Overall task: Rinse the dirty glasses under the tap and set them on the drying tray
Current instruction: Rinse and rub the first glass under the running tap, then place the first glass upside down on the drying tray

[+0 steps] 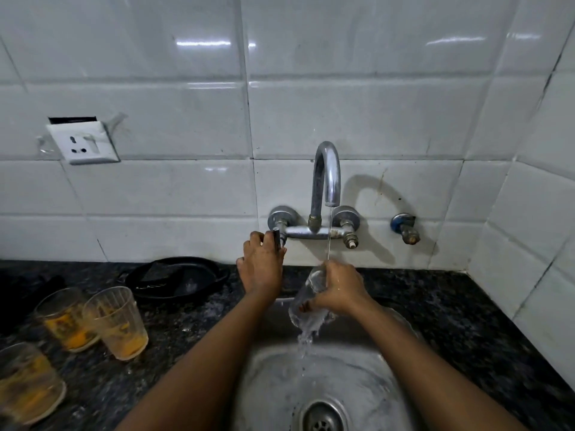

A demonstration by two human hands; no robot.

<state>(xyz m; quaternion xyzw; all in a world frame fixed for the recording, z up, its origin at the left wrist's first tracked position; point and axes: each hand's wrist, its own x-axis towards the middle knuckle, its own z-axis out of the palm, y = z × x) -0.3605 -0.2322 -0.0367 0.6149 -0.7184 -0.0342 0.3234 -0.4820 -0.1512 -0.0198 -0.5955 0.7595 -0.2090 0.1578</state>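
Clear glass, ribbed and wet, is what the right hand (337, 289) has wrapped its fingers round: a tumbler (308, 301) held over the steel sink (280, 377), tipped mouth-down toward the person so that water spills from it in a ragged stream toward the drain (320, 419). That tilt looks chosen to empty the rinse water while a thin thread from the chrome tap spout (327, 175) falls on the hand and glass.

Meanwhile the left hand (261, 265) reaches up to the left tap handle (277, 241), fingers curled about it, probably to adjust or shut off the flow; which way it would turn I cannot tell.

The held tumbler appears clean now, with no orange visible in it. Three dirty glasses stand on the dark granite counter (466, 321) left of the sink: two together (70, 318) (116, 321) and one nearer (26, 382), all smeared with orange residue pooled at the bottom. They wait well apart from the basin, within easy reach. Behind them lies a black round tray (174, 278), perhaps the drying tray.
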